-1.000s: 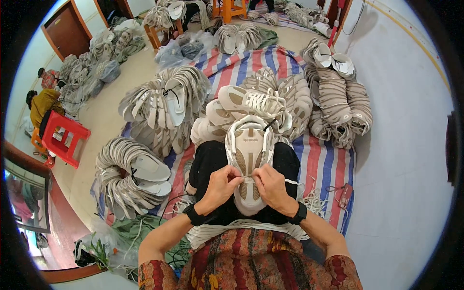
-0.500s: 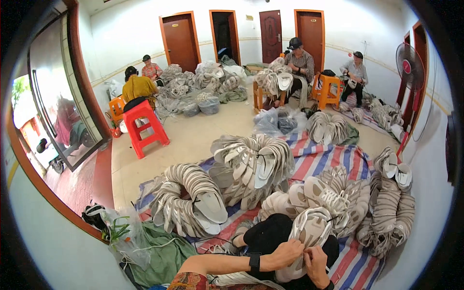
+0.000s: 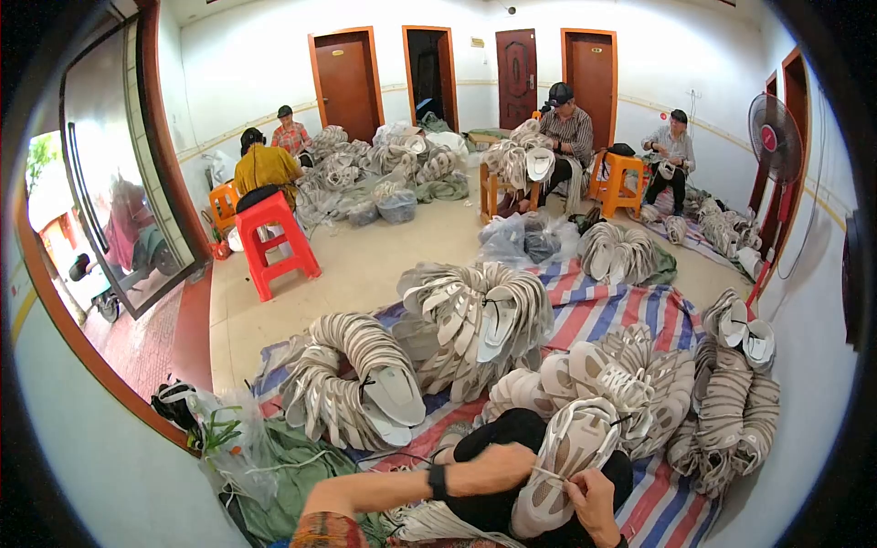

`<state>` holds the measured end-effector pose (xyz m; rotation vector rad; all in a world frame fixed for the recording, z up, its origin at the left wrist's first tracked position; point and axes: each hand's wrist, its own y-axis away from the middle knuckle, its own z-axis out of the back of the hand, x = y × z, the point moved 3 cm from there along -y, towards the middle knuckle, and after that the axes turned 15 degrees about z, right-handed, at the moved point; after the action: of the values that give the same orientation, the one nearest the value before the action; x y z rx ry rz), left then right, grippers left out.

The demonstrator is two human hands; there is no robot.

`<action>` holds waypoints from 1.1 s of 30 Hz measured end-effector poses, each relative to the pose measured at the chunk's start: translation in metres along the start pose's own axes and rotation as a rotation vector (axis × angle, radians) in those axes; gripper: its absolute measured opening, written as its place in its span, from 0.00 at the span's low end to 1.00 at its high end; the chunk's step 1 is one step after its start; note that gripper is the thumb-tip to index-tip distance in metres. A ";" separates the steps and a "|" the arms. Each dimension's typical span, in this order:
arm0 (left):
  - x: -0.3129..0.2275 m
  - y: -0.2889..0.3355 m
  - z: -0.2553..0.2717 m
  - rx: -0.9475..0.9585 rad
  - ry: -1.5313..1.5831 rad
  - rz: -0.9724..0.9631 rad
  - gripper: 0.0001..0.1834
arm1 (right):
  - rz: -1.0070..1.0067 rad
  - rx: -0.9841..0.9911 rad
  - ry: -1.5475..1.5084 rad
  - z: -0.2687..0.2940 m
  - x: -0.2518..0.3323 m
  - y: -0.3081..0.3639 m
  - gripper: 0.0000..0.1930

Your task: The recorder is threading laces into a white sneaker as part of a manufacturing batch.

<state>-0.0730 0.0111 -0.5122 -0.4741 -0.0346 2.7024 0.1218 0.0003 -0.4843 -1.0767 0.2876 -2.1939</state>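
Note:
A beige and white shoe upper (image 3: 574, 437) lies across my dark-trousered lap, toe end away from me, with a black tie near its far edge. A pale shoelace (image 3: 551, 474) runs over its near part. My left hand (image 3: 498, 468), with a dark band on the wrist, is closed at the shoe's left side, pulling the lace's left end. My right hand (image 3: 594, 502) pinches the lace at the upper's right side, thumb and fingers together. Loose white shoelaces (image 3: 452, 525) lie beneath my left forearm.
Rings of tied shoe uppers (image 3: 356, 379) stand on a striped sheet (image 3: 662, 310) ahead and right. A green sack (image 3: 306, 484) and plastic bag lie left. Farther off are a red stool (image 3: 267, 242), an orange stool (image 3: 621, 183), a fan (image 3: 775, 137) and several people among shoe piles.
My left hand has moved left, away from my right hand, and the lace now shows stretched between them. The right hand stays by the shoe upper. The view has shifted slightly.

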 end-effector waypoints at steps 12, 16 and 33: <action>0.265 0.113 0.063 -0.324 -0.367 0.718 0.05 | -0.198 0.085 -0.160 0.003 -0.013 0.001 0.08; 0.173 0.042 0.027 -0.468 -0.006 0.409 0.12 | -0.290 0.124 -0.172 0.006 -0.007 -0.003 0.09; 0.014 -0.026 0.001 0.412 0.918 0.256 0.14 | -0.358 0.239 -0.360 0.018 -0.030 0.014 0.10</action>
<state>-0.0755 0.0408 -0.5129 -1.5837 0.8513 2.3470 0.1549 0.0107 -0.4977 -1.4383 -0.3431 -2.2054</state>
